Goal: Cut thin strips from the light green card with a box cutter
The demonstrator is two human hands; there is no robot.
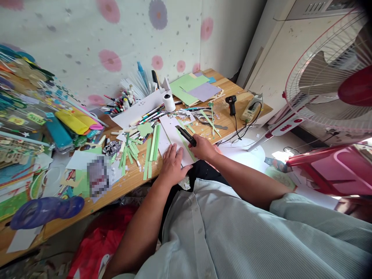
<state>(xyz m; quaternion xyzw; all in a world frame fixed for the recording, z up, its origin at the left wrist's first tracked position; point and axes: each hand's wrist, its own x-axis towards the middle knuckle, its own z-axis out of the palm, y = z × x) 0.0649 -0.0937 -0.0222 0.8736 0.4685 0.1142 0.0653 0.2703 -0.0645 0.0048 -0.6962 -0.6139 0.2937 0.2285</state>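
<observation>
My right hand (202, 147) is closed around a black utility knife (186, 135), its front end pointing up and left over the work. Under it, a narrow green paper strip (189, 152) shows along the right side of a white board (171, 133). With fingers stretched out, my left hand (173, 164) presses flat on the white board near the table's front edge. Just left of that hand lie several cut green paper strips (154, 145). Whether the blade touches the paper I cannot tell.
Scissors (205, 118) and paper scraps lie beyond the board. Green and lilac sheets (203, 92), a white thread spool (169, 103), a black glue gun (231, 104) and a power strip (252, 108) are farther back. A fan (328, 77) stands right; a purple bottle (48, 211) lies left.
</observation>
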